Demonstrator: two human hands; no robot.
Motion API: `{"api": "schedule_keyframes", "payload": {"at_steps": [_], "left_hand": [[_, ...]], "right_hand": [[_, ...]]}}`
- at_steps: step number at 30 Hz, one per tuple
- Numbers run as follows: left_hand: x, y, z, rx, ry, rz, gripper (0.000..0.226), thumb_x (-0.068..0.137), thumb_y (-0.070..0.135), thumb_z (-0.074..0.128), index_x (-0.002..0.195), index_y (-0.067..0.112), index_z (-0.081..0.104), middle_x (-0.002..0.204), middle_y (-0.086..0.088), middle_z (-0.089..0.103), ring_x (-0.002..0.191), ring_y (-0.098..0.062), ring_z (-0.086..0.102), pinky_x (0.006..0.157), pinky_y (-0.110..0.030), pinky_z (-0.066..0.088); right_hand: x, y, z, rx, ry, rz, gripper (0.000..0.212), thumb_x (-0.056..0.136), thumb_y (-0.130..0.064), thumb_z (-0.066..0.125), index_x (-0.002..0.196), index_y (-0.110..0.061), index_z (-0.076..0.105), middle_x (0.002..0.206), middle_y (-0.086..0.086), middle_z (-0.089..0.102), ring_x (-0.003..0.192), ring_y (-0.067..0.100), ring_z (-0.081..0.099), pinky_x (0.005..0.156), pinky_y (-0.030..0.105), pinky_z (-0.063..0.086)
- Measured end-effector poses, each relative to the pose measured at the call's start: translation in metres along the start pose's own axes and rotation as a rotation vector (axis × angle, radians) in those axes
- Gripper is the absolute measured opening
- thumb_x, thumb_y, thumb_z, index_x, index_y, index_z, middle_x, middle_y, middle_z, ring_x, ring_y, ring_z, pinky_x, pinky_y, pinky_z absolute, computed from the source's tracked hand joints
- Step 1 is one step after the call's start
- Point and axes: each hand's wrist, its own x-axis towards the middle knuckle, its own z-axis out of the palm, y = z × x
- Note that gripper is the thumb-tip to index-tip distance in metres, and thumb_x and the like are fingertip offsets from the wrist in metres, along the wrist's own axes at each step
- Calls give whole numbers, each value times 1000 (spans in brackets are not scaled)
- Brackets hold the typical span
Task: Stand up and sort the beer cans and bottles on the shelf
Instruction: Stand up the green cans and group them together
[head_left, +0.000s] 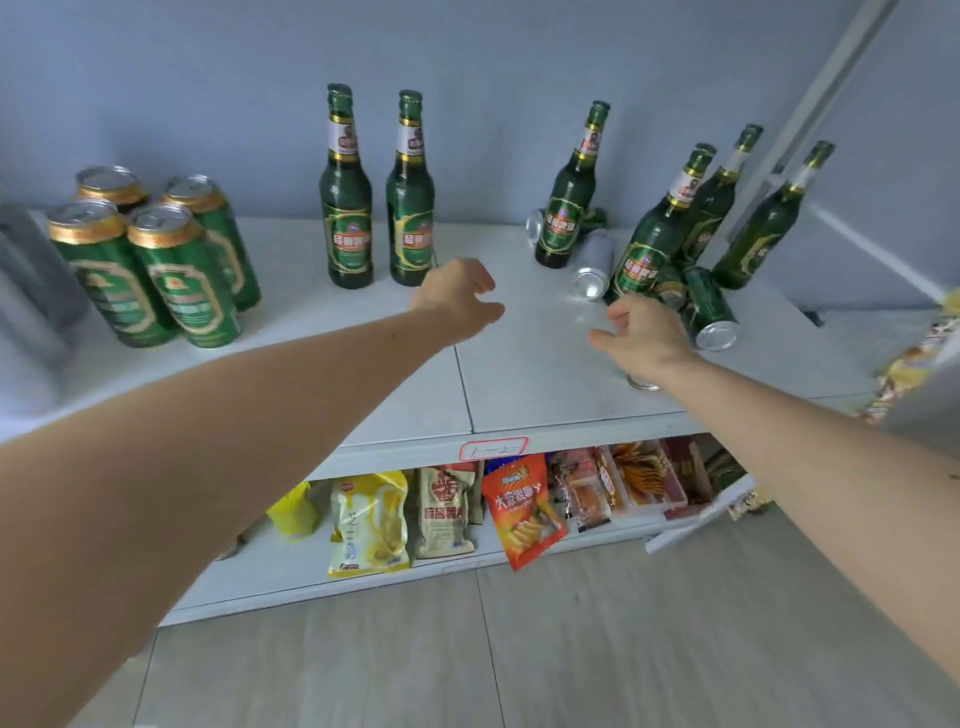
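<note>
On the white shelf, several green beer cans stand upright in a cluster at the left. Two green bottles stand side by side at the back middle. At the right, several more bottles stand among fallen cans: a silver can and a green can lie on their sides. My left hand hovers over the shelf just in front of the two middle bottles, fingers loosely apart, holding nothing. My right hand is above a can that it mostly hides; only the rim shows under the wrist.
A lower shelf holds several snack bags, with a red-framed label on the upper shelf's front edge. A grey container stands at the far left. More packets hang at the right. Wood-pattern floor lies below.
</note>
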Motion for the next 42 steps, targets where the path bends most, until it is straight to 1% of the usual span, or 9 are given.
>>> {"api": "schedule_keyframes", "payload": {"at_steps": [5, 10, 16, 21, 28, 33, 36, 38, 42], "left_hand": [[26, 16, 55, -12, -86, 8, 31, 82, 29, 73, 109, 19, 63, 113, 2, 63, 102, -16, 61, 89, -31, 51], [54, 22, 93, -3, -150, 21, 29, 82, 29, 71, 109, 21, 63, 114, 4, 61, 105, -16, 60, 90, -35, 52], [65, 26, 125, -13, -211, 2, 30, 84, 28, 70, 111, 19, 62, 117, 2, 59, 106, -16, 59, 87, -35, 54], [68, 34, 135, -42, -205, -57, 35, 83, 32, 71, 114, 18, 61, 120, 2, 57, 106, -17, 58, 89, -35, 53], [61, 49, 140, -55, -216, -57, 56, 79, 29, 77, 129, 20, 53, 130, 0, 54, 113, -20, 56, 93, -36, 51], [54, 54, 127, 15, -202, 8, 81, 77, 24, 78, 145, 26, 34, 141, -6, 43, 125, -24, 47, 98, -39, 47], [47, 52, 114, 65, -190, 28, 90, 77, 21, 78, 149, 26, 25, 144, -6, 38, 129, -26, 42, 102, -39, 43], [42, 46, 103, 102, -164, 15, 96, 75, 21, 79, 151, 26, 20, 147, -6, 36, 131, -27, 37, 105, -42, 39], [22, 26, 75, 166, -109, 2, 91, 70, 26, 82, 146, 27, 32, 142, -3, 45, 129, -26, 39, 102, -40, 39]], "right_hand": [[27, 52, 5, -76, 16, 183, 65, 77, -46, 74, 122, -7, 49, 121, 15, 57, 109, 35, 56, 83, 38, 48], [51, 79, 29, -5, -8, 440, 103, 65, -64, 74, 140, -7, 33, 136, 17, 42, 123, 37, 45, 96, 40, 44], [63, 97, 53, 175, -18, 463, 84, 73, -53, 74, 132, -9, 33, 123, 14, 57, 105, 31, 59, 75, 30, 43], [53, 103, 49, 171, 56, 431, 71, 79, -42, 74, 129, -7, 37, 124, 17, 56, 104, 35, 60, 76, 34, 46], [42, 109, 22, 215, 246, 205, 63, 82, -38, 71, 128, -5, 44, 121, 17, 60, 108, 36, 58, 88, 37, 47], [43, 100, 4, 382, 176, -4, 64, 73, -33, 79, 126, -14, 48, 115, 4, 63, 105, 25, 60, 91, 34, 51], [46, 83, -5, 430, 102, -160, 61, 74, -25, 82, 125, -15, 50, 105, -4, 60, 96, 12, 58, 73, 3, 41], [47, 67, -11, 418, 38, -257, 60, 75, -25, 81, 126, -17, 50, 106, -7, 58, 95, 9, 54, 67, -4, 35], [54, 31, -13, 414, -133, -480, 60, 73, -27, 83, 124, -23, 52, 110, -5, 64, 99, 9, 61, 85, 15, 47]]}}
